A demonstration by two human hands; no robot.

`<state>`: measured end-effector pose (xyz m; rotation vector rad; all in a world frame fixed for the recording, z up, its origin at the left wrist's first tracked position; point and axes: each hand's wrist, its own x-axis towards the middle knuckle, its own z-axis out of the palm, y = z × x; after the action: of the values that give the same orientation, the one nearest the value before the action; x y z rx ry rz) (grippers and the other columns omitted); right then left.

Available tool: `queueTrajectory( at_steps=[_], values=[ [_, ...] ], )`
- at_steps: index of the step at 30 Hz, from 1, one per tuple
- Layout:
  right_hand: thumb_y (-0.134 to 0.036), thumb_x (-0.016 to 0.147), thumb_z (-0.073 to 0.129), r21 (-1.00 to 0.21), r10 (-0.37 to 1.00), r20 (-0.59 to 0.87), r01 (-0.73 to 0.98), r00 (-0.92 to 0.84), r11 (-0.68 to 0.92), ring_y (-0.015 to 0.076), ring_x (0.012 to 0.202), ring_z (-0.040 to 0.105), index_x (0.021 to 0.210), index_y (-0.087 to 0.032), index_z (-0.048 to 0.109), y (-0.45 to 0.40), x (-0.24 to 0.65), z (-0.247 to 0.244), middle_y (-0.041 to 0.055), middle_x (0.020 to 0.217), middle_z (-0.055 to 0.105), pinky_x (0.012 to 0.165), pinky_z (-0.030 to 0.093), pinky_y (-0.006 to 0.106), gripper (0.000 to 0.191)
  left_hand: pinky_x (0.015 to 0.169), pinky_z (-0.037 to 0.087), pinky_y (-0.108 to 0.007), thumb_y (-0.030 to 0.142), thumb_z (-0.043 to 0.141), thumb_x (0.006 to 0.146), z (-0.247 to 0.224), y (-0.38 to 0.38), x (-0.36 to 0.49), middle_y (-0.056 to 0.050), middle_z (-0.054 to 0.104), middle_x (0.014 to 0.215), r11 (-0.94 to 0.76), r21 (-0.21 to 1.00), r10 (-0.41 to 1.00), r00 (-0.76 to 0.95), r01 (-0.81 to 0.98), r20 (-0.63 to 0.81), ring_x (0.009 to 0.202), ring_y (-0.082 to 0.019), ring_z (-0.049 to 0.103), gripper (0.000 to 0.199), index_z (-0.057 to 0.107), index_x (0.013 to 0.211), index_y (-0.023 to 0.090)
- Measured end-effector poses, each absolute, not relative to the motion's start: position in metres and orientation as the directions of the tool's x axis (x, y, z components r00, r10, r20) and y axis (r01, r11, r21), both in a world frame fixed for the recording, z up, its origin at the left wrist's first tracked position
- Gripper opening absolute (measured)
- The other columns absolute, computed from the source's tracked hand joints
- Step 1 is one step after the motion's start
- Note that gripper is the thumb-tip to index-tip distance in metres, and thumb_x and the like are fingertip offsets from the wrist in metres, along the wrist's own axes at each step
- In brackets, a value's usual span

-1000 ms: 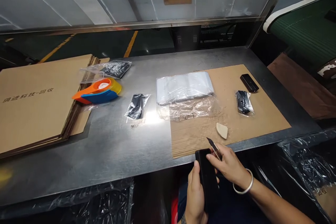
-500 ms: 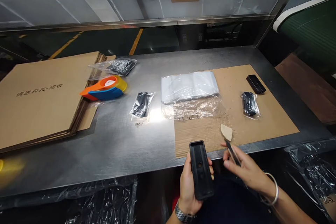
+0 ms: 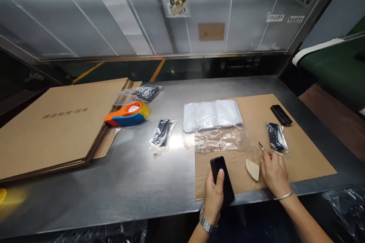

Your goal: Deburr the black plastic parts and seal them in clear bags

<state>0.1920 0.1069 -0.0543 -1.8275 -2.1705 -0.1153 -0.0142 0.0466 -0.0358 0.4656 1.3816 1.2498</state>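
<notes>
My left hand (image 3: pixel 213 197) grips a long black plastic case (image 3: pixel 224 182) at the table's front edge, thumb across its face. Over the cardboard sheet (image 3: pixel 308 155), my right hand (image 3: pixel 275 171) is closed on a slim knife (image 3: pixel 261 146) whose pointed tip sticks out past the fingers. A cream wedge-shaped pad (image 3: pixel 252 170) lies just left of that hand. Beyond it are a bagged black part (image 3: pixel 275 136) and an unbagged black case (image 3: pixel 281 115). Clear plastic bags (image 3: pixel 212 115) lie in a stack at the sheet's upper left.
Flat cardboard boxes (image 3: pixel 68 121) are stacked at the left. Beside them are an orange and blue tape dispenser (image 3: pixel 125 115) and a bagged black item (image 3: pixel 148 92). Another bagged black part (image 3: pixel 161 133) lies mid-table. A framed clear panel (image 3: pixel 114 22) stands behind the table.
The view has tilted up. My right hand has moved forward onto the cardboard with the knife, and the cream pad now lies apart from it. The case in my left hand has been turned over.
</notes>
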Motion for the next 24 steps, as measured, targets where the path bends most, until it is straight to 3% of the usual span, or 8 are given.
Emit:
queueTrajectory(
  at_steps=[5, 8, 11, 13, 15, 20, 24],
  values=[
    [-0.016, 0.088, 0.036, -0.133, 0.851, 0.222, 0.850, -0.476, 0.510, 0.0172, 0.083, 0.053, 0.094, -0.021, 0.059, 0.137, 0.144, -0.036, 0.0053, 0.085, 0.058, 0.073, 0.044, 0.025, 0.025, 0.098, 0.030, -0.039, 0.038, 0.056, 0.076, -0.052, 0.072, -0.013, -0.015, 0.058, 0.112, 0.227, 0.973, 0.914, -0.334, -0.046, -0.229, 0.109, -0.028, 0.047, 0.043, 0.057, 0.110, 0.012],
    [-0.007, 0.081, 0.039, -0.087, 0.825, 0.179, 0.827, -0.536, 0.556, 0.0180, 0.078, 0.055, 0.082, -0.018, 0.062, 0.166, 0.116, -0.035, 0.0063, 0.080, 0.060, 0.070, 0.044, 0.026, 0.025, 0.102, 0.022, -0.042, 0.032, 0.054, 0.076, -0.058, 0.075, -0.013, -0.018, 0.053, 0.115, 0.178, 0.978, 0.926, -0.355, 0.112, -0.128, 0.114, -0.030, 0.040, 0.046, 0.054, 0.116, 0.009],
    [0.000, 0.075, 0.042, -0.018, 0.831, 0.183, 0.843, -0.526, 0.538, 0.0249, 0.098, 0.053, 0.096, -0.009, 0.062, 0.194, 0.097, -0.037, 0.0156, 0.100, 0.061, 0.084, 0.041, 0.035, 0.030, 0.100, 0.024, -0.044, 0.029, 0.048, 0.080, -0.063, 0.075, -0.018, -0.019, 0.051, 0.115, 0.157, 0.928, 0.945, -0.323, 0.338, -0.042, 0.113, -0.030, 0.039, 0.046, 0.051, 0.120, 0.007],
    [0.001, 0.076, 0.043, 0.020, 0.832, 0.200, 0.851, -0.517, 0.524, 0.0278, 0.116, 0.042, 0.114, -0.006, 0.053, 0.210, 0.088, -0.038, 0.0194, 0.118, 0.053, 0.095, 0.034, 0.040, 0.040, 0.099, 0.026, -0.045, 0.028, 0.043, 0.082, -0.065, 0.077, -0.023, -0.019, 0.052, 0.113, 0.144, 0.889, 0.957, -0.291, 0.435, -0.012, 0.111, -0.030, 0.041, 0.044, 0.051, 0.120, 0.007],
    [-0.001, 0.080, 0.044, 0.050, 0.837, 0.210, 0.861, -0.505, 0.506, 0.0275, 0.122, 0.036, 0.122, -0.008, 0.047, 0.225, 0.081, -0.038, 0.0189, 0.126, 0.048, 0.098, 0.031, 0.042, 0.043, 0.098, 0.027, -0.045, 0.028, 0.041, 0.084, -0.063, 0.083, -0.027, -0.017, 0.054, 0.112, 0.117, 0.895, 0.962, -0.273, 0.431, 0.006, 0.111, -0.029, 0.042, 0.042, 0.053, 0.119, 0.010],
    [-0.028, 0.088, 0.051, 0.088, 0.860, 0.180, 0.879, -0.477, 0.468, 0.0207, 0.102, 0.053, 0.110, -0.015, 0.054, 0.257, 0.074, -0.036, 0.0077, 0.115, 0.054, 0.087, 0.043, 0.043, 0.026, 0.098, 0.028, -0.041, 0.026, 0.045, 0.081, -0.049, 0.116, -0.032, -0.013, 0.059, 0.110, 0.035, 0.974, 0.965, -0.260, 0.222, 0.024, 0.111, -0.028, 0.045, 0.035, 0.061, 0.110, 0.017],
    [-0.028, 0.088, 0.050, 0.069, 0.856, 0.158, 0.871, -0.492, 0.487, 0.0188, 0.097, 0.055, 0.107, -0.015, 0.055, 0.267, 0.078, -0.035, 0.0070, 0.111, 0.056, 0.083, 0.046, 0.040, 0.023, 0.093, 0.035, -0.039, 0.023, 0.049, 0.076, -0.049, 0.151, -0.029, -0.013, 0.063, 0.100, 0.026, 0.988, 0.966, -0.257, 0.155, 0.015, 0.098, -0.026, 0.054, 0.032, 0.064, 0.103, 0.016]
  ],
)
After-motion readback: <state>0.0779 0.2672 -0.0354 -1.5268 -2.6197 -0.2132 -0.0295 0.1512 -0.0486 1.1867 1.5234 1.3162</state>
